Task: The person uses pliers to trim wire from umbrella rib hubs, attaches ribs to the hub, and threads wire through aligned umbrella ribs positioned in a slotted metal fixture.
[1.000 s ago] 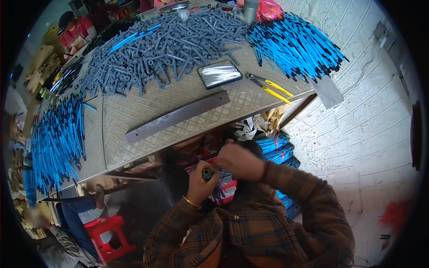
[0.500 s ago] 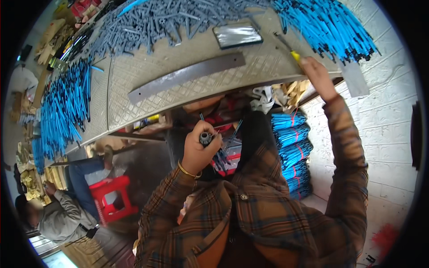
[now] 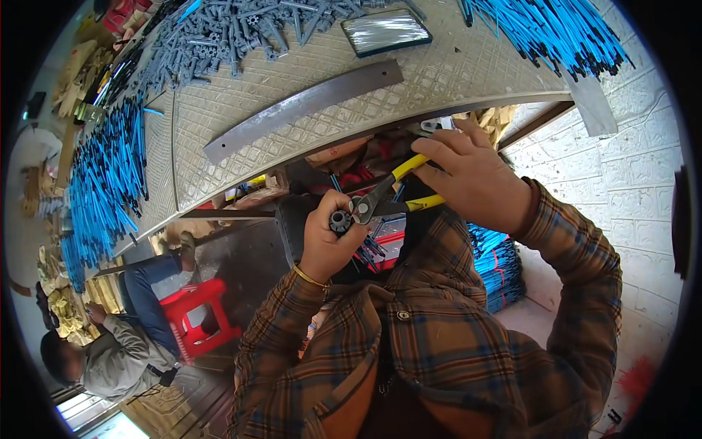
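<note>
In front of my lap my left hand (image 3: 325,245) is closed around a dark grey plastic part with a round ribbed end (image 3: 339,222); the rest of that part is hidden in the fist. My right hand (image 3: 479,179) grips a pair of cutting pliers (image 3: 379,196) with yellow handles, which are spread apart. The pliers' head reaches the fingers of my left hand, beside the grey part. Whether the jaws are closed on anything is too small to tell. Thin dark and blue sticks (image 3: 371,249) show just below the left fist.
The table (image 3: 292,157) bears a curved metal strip (image 3: 307,110), a shiny flat pad (image 3: 387,33), a heap of grey plastic parts (image 3: 241,33) and blue rods at left (image 3: 110,172) and right (image 3: 556,33). Tied blue bundles (image 3: 501,271) stack below. A person (image 3: 121,358) sits left near a red stool (image 3: 197,322).
My right hand has brought the pliers from the table's right side down to my left hand. Their handles have spread apart. The left hand keeps its hold on the grey part.
</note>
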The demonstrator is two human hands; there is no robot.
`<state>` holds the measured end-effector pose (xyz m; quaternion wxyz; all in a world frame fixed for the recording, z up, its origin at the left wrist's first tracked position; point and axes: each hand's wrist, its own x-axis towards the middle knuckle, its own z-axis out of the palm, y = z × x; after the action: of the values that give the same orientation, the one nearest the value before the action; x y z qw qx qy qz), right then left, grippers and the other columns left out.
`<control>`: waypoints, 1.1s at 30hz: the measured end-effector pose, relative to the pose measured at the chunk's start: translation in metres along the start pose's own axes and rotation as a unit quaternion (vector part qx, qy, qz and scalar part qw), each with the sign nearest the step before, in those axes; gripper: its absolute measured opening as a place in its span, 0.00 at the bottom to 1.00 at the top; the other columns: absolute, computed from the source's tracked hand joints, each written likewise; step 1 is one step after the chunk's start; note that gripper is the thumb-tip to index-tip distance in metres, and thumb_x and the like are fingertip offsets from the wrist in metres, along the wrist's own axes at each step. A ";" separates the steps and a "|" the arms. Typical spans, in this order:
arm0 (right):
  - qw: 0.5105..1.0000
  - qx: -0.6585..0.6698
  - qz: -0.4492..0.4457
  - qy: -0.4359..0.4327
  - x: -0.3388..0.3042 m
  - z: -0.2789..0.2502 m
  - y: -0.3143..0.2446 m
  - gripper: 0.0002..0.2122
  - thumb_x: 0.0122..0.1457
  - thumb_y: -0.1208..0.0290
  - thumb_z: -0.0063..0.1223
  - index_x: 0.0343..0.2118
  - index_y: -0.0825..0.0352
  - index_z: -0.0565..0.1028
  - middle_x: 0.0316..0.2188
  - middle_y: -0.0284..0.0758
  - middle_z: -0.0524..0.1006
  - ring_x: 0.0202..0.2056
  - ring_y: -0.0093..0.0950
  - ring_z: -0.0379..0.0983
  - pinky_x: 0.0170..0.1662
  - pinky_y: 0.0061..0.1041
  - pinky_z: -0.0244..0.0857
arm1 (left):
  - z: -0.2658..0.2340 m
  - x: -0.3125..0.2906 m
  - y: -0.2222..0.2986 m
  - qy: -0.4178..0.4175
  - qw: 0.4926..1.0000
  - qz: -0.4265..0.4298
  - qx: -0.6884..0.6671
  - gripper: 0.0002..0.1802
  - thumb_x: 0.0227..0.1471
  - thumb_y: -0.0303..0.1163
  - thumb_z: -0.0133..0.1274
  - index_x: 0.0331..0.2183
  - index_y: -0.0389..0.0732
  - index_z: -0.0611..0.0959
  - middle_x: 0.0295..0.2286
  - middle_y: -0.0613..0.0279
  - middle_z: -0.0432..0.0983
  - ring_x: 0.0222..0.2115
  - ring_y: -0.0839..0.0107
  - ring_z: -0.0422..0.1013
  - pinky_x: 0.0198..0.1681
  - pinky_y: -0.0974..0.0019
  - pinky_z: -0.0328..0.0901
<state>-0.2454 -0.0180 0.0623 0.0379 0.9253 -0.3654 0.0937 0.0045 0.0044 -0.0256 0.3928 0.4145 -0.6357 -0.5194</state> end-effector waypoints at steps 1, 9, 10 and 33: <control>1.000 0.001 0.002 0.000 0.001 0.000 0.000 0.13 0.45 0.73 0.50 0.37 0.64 0.74 0.45 0.36 0.67 0.48 0.35 0.61 0.54 0.41 0.50 | -0.001 -0.001 0.000 0.003 1.000 0.000 0.003 0.09 0.45 0.17 0.49 0.27 0.38 0.66 0.24 0.62 0.70 0.26 0.77 0.70 0.31 0.71 0.66; 0.998 -0.038 -0.035 0.020 0.004 0.004 0.005 0.13 0.46 0.71 0.48 0.37 0.64 0.74 0.44 0.35 0.66 0.46 0.34 0.62 0.52 0.40 0.52 | -0.002 0.000 -0.003 -0.003 1.000 0.009 0.000 0.08 0.45 0.18 0.48 0.27 0.38 0.66 0.24 0.62 0.70 0.26 0.77 0.69 0.31 0.71 0.66; 0.999 -0.033 -0.037 0.001 0.004 0.003 0.006 0.12 0.46 0.71 0.48 0.36 0.64 0.74 0.43 0.35 0.67 0.45 0.33 0.62 0.51 0.39 0.52 | -0.002 0.000 -0.002 -0.004 1.000 0.003 -0.003 0.08 0.45 0.18 0.49 0.27 0.38 0.66 0.24 0.62 0.70 0.26 0.77 0.69 0.31 0.71 0.66; 0.274 0.890 0.050 -0.360 -0.062 0.095 -0.034 0.30 0.50 0.53 0.55 0.49 0.72 0.60 0.26 0.40 0.74 0.23 0.26 0.73 0.22 0.22 0.69 | -0.014 -0.013 0.014 -0.150 0.988 -0.031 -0.033 0.24 0.30 0.29 0.67 0.32 0.36 0.73 0.28 0.64 0.72 0.30 0.76 0.70 0.37 0.73 0.63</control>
<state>-0.2528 0.0349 -0.0430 -0.9499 0.3025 -0.0766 0.0195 0.0209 0.0138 -0.0110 0.2900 0.3385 -0.6565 -0.6085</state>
